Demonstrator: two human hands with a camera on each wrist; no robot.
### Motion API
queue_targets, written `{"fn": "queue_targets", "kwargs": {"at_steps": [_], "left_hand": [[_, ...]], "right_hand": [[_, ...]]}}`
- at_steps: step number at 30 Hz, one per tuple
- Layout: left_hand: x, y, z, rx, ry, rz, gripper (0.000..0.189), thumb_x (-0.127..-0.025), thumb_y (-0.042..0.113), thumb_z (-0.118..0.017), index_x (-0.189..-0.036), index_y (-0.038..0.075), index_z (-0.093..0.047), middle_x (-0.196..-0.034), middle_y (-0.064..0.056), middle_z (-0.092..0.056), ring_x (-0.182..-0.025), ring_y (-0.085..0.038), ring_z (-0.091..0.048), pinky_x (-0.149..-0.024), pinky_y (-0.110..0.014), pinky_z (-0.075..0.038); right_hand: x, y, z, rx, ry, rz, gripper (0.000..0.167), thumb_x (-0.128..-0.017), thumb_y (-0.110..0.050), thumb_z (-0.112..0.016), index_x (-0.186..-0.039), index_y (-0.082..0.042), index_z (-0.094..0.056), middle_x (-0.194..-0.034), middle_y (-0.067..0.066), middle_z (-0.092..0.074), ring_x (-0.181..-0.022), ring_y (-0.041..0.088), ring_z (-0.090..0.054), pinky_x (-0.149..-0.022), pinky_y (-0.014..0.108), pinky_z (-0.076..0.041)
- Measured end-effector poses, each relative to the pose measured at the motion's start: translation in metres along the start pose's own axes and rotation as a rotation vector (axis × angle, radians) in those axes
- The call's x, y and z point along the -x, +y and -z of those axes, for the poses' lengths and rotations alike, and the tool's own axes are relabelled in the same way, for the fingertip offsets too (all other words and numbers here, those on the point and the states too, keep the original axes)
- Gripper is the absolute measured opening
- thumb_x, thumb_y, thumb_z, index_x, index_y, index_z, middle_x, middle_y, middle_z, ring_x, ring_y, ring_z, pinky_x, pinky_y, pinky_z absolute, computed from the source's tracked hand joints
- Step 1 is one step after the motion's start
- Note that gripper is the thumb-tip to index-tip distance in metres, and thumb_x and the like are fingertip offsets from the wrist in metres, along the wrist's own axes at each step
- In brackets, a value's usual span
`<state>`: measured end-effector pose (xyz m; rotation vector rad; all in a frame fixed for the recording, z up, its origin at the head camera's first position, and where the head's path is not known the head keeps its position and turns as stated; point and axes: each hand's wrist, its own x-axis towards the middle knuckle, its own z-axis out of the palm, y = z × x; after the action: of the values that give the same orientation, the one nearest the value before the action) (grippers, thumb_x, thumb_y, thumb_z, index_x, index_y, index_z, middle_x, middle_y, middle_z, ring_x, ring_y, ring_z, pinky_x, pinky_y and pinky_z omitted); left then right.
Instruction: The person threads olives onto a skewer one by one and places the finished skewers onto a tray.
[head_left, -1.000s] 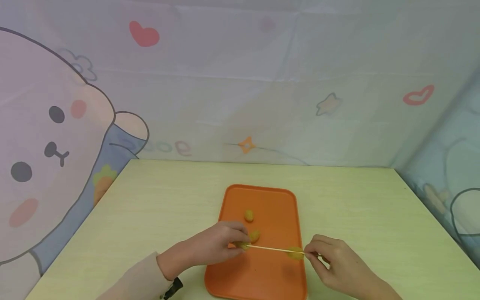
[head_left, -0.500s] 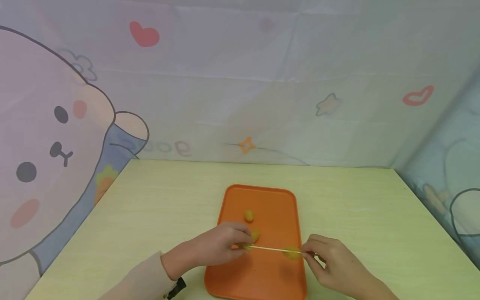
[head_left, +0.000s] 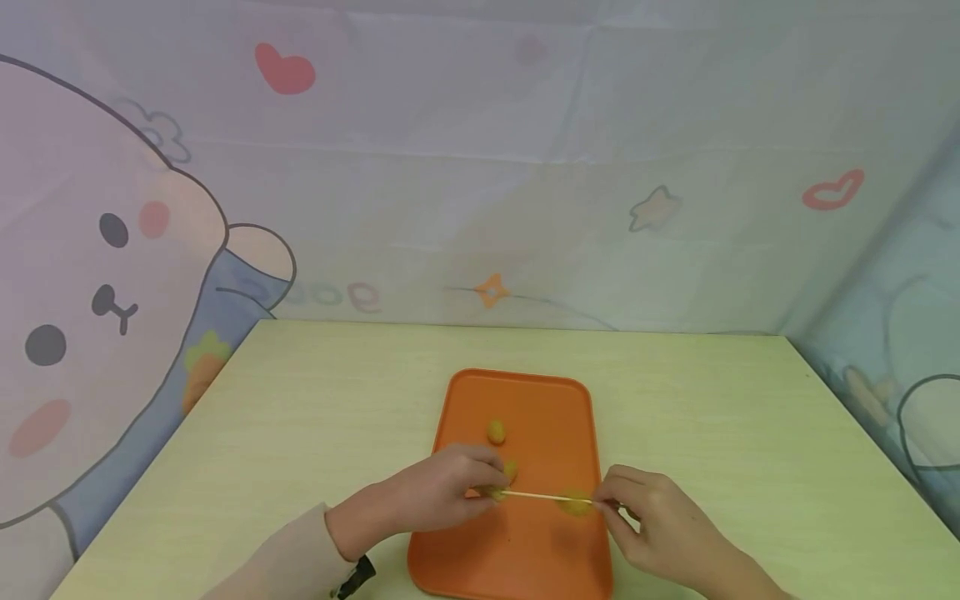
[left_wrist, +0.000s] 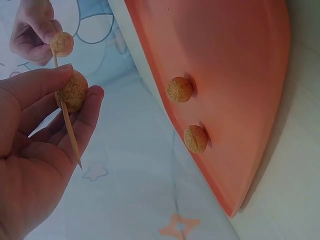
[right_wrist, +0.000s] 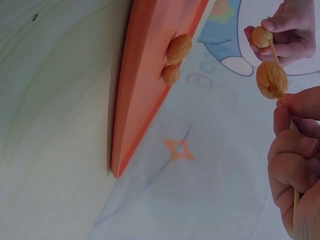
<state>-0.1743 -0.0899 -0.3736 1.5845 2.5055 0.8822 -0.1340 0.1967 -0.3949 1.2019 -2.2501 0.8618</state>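
My left hand pinches a golden-brown, rough-skinned food ball between thumb and fingers. A wooden skewer runs through this ball, and its pointed tip sticks out past it in the left wrist view. My right hand grips the skewer's other part, with fingertips right beside a second wrinkled ball threaded on it. A bare length of skewer shows between the two balls. Both hands hold it roughly level above the orange tray.
Two more golden balls, one farther back and one nearer, lie in the tray, the nearer one partly behind my left fingers. The tray rests on a pale wooden table. A printed cloth hangs behind the table.
My right hand has moved a little left, with the second ball shifting left beside it, closer to the first. My left hand has edged slightly right. The loose balls stay put.
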Motion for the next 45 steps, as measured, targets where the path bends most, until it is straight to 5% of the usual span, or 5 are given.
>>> {"fn": "queue_targets", "kwargs": {"at_steps": [21,45], "left_hand": [[-0.006,0.004,-0.002,-0.026,0.005,-0.049,0.011,-0.083,-0.004,-0.07,-0.094,-0.001,-0.072,-0.095,-0.008,-0.065,-0.077,-0.007,-0.057,-0.071,-0.011,-0.049],[-0.016,0.008,-0.01,-0.02,-0.022,-0.032,0.012,-0.085,-0.003,-0.069,-0.096,-0.002,-0.073,-0.093,-0.006,-0.066,-0.077,-0.003,-0.058,-0.071,-0.008,-0.047]], "right_hand": [[-0.005,-0.003,-0.005,0.0,-0.03,-0.026,0.028,-0.072,0.013,-0.072,-0.082,-0.012,-0.066,-0.077,-0.01,-0.057,-0.065,-0.004,-0.048,-0.057,0.005,-0.04],[-0.008,-0.008,-0.009,-0.007,-0.059,-0.042,0.026,-0.076,0.01,-0.071,-0.082,-0.014,-0.065,-0.079,-0.009,-0.06,-0.067,-0.004,-0.053,-0.059,0.007,-0.044]]}}
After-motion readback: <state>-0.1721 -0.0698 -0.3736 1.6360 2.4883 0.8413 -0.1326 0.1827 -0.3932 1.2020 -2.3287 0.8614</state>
